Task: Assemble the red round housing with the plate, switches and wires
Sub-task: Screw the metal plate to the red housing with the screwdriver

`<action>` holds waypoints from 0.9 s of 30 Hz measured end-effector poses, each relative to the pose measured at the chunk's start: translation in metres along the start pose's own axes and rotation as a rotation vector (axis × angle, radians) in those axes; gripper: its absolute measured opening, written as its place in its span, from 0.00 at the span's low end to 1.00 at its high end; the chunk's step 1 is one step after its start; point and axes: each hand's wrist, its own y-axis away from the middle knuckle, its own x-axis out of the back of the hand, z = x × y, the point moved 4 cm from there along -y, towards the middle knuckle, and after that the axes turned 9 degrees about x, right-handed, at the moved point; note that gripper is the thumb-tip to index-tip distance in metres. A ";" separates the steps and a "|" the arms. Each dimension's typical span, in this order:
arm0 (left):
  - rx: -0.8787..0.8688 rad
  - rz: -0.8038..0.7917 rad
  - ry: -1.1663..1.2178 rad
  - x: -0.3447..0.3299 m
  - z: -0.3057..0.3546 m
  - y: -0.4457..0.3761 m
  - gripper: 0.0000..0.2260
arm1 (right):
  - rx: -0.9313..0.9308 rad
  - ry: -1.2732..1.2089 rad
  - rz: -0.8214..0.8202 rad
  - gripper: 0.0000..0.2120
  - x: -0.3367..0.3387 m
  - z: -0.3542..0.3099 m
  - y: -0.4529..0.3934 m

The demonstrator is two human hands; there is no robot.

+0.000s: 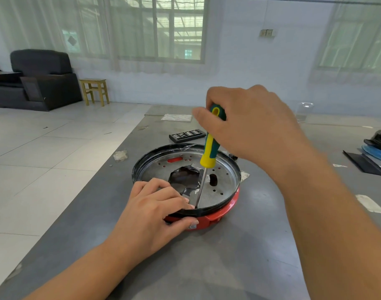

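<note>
A: What sort of place is this?

B: A plain workroom, half workshop and half spare room. The grey worktable (pixel 207 267) under the hands is scuffed and stuck with scraps of torn tape (pixel 370 204).

A: Any tools about?

B: A yellow-and-green screwdriver (pixel 209 152) is gripped in the right hand (pixel 256 124), and just beyond it lies a black case of driver bits (pixel 187 135).

A: And the room itself?

B: White floor tiles (pixel 55 148), bare pale walls, large curtained windows (pixel 163 29). Far off beyond the left hand (pixel 155 211) stand a dark armchair (pixel 40 79) and a small wooden stool (pixel 94 90).
</note>
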 end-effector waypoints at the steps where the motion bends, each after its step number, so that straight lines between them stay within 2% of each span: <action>1: -0.002 0.001 0.002 0.000 0.000 0.000 0.15 | 0.001 -0.030 -0.046 0.15 -0.001 0.001 0.001; 3: -0.004 0.003 0.004 -0.001 -0.001 0.000 0.15 | -0.017 -0.230 -0.164 0.14 -0.002 0.002 0.003; 6: -0.005 -0.007 -0.001 -0.001 -0.002 0.000 0.15 | 0.025 -0.465 -0.238 0.19 0.006 0.003 0.006; 8: -0.003 -0.018 -0.009 -0.001 -0.002 0.000 0.16 | 0.084 -0.528 -0.222 0.13 0.013 0.002 0.008; 10: -0.002 -0.031 -0.015 0.000 0.000 0.000 0.16 | 0.093 -0.438 -0.143 0.06 0.017 0.001 0.008; 13: 0.015 -0.049 -0.007 0.001 0.001 0.000 0.16 | 0.061 -0.105 -0.028 0.18 0.012 -0.003 0.005; 15: 0.025 -0.051 0.001 0.002 0.002 0.000 0.16 | 0.008 0.046 -0.032 0.22 0.008 -0.004 0.005; 17: 0.027 -0.046 0.003 0.003 0.003 0.000 0.16 | -0.025 -0.038 -0.120 0.17 0.004 -0.002 0.007; 19: 0.028 -0.040 0.003 0.003 0.003 0.000 0.16 | -0.038 -0.251 -0.190 0.11 0.001 -0.001 0.009; 22: 0.026 -0.036 0.003 0.003 0.003 0.000 0.16 | -0.024 -0.515 -0.227 0.08 0.004 -0.003 0.007; 24: 0.022 -0.034 0.001 0.003 0.004 0.000 0.16 | 0.028 -0.520 -0.183 0.08 0.004 -0.005 0.006; 27: 0.028 -0.038 0.005 0.002 0.004 0.000 0.16 | 0.041 -0.315 -0.006 0.16 0.000 -0.007 0.004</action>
